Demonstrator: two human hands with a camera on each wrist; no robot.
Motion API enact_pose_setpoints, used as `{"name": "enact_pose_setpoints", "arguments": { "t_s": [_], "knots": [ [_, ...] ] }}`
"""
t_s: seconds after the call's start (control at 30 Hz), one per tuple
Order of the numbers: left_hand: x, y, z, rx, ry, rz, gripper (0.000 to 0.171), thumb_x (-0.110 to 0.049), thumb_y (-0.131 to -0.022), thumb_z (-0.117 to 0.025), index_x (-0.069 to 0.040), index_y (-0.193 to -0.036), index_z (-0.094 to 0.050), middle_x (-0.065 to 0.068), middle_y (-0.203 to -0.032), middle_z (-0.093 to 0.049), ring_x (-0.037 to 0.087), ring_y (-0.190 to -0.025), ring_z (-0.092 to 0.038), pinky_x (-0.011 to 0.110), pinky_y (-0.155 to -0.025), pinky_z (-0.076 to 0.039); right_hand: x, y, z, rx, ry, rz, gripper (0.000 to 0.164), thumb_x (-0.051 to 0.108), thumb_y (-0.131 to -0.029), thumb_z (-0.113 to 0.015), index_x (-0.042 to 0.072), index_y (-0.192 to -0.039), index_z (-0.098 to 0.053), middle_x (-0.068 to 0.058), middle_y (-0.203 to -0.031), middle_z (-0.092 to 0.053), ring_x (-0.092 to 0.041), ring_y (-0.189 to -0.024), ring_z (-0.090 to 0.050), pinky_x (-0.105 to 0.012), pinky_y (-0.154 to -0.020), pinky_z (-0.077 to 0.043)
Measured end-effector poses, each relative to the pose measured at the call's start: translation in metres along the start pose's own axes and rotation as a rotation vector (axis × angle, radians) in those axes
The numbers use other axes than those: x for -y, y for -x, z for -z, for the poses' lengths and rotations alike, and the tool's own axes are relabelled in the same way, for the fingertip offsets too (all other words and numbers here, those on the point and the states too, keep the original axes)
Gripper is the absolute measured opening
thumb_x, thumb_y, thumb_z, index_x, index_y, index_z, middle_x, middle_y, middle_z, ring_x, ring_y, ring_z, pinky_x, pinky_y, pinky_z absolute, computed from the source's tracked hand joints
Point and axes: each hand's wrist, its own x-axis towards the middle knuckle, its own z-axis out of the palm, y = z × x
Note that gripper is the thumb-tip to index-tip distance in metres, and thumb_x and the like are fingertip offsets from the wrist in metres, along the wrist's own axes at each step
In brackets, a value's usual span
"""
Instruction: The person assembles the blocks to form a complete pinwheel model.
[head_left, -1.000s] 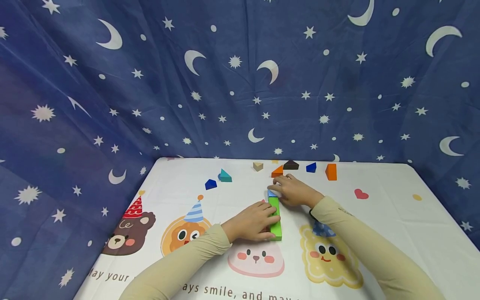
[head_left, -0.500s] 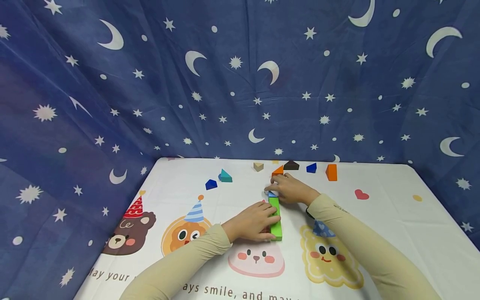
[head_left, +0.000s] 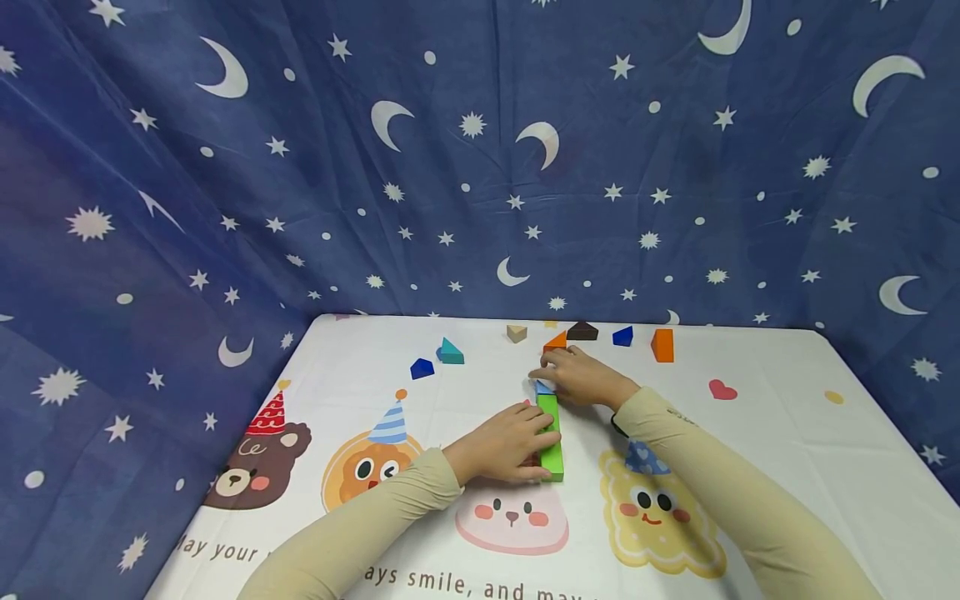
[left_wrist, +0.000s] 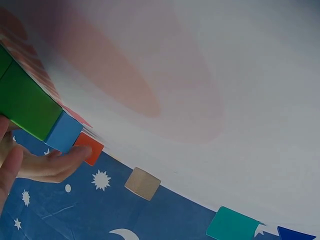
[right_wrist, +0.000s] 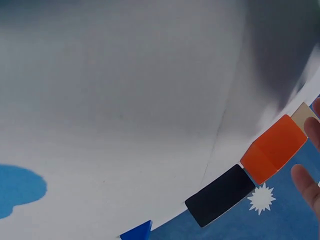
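Note:
In the head view my left hand (head_left: 506, 442) lies across a row of green blocks (head_left: 551, 465), fingers bent over the top and thumb at the near end. A seam between the green blocks shows in the left wrist view. At the row's far end sits a light blue triangular block (head_left: 543, 388), touching the green. My right hand (head_left: 585, 379) holds this blue block with its fingertips; the thumb is hidden in the head view. Just beyond the right fingers stands an orange triangular block (head_left: 556, 341).
Along the table's back edge lie a beige block (head_left: 516, 333), a black block (head_left: 582, 331), a dark blue block (head_left: 622, 336) and a larger orange block (head_left: 663, 344). Further left are a teal triangle (head_left: 451, 352) and another dark blue block (head_left: 422, 368). A starry curtain (head_left: 480, 208) hangs behind.
Over the last second my right hand has shifted slightly left at the light blue block, then stayed there. My left hand keeps its place on the green blocks.

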Motion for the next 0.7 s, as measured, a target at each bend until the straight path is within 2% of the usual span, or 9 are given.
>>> {"name": "enact_pose_setpoints", "arguments": {
  "t_s": [0.17,0.7],
  "knots": [
    [0.0003,0.0003,-0.0009,-0.008,0.006,-0.002,0.045,-0.06,-0.089,-0.045,-0.022,-0.113,-0.052,-0.005,-0.109,-0.052,0.014,-0.107,-0.05,0.034,-0.101,-0.041,-0.0005,-0.0007,-0.0003,-0.007,-0.026,0.001,0.032,0.016,-0.082,-0.07,0.023,-0.113,-0.065,-0.009,-0.112,-0.061,-0.028,-0.108,-0.058,-0.051,-0.086,-0.047],
    [0.0,0.0008,-0.0013,0.0,-0.004,0.004,0.047,-0.06,-0.089,-0.045,-0.023,-0.117,-0.053,-0.005,-0.113,-0.053,0.014,-0.109,-0.05,0.035,-0.104,-0.039,0.0018,0.0014,0.0023,-0.011,-0.025,0.006,0.032,0.015,-0.082,-0.069,0.023,-0.114,-0.065,-0.008,-0.109,-0.062,-0.027,-0.106,-0.058,-0.049,-0.084,-0.048]
  ]
}}
